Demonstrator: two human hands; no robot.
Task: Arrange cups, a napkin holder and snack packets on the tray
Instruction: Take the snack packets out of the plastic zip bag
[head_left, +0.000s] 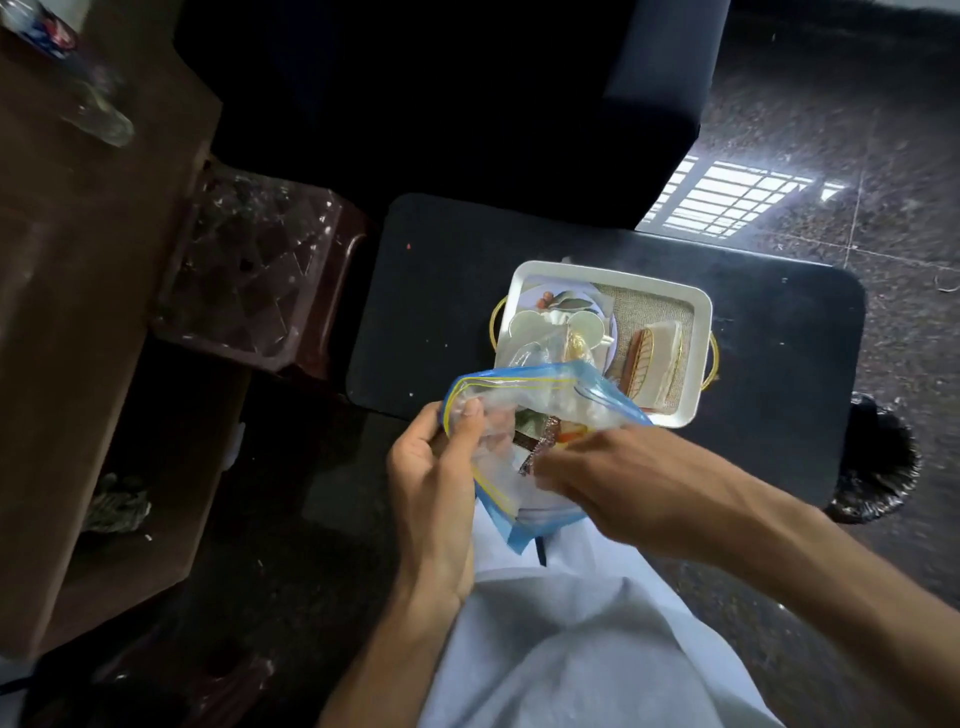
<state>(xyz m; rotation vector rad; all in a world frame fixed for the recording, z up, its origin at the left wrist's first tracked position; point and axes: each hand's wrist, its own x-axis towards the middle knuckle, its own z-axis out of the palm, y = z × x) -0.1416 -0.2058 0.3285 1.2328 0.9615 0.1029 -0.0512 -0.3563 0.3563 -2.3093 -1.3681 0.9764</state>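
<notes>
Your left hand grips the rim of a clear zip bag, held up at the near edge of the white tray on the black tabletop. Your right hand reaches into the bag at a snack packet; blur hides whether its fingers hold it. On the tray, cups sit at the left and the napkin holder at the right.

No legible text on the snack packets, the zip bag or the tray
</notes>
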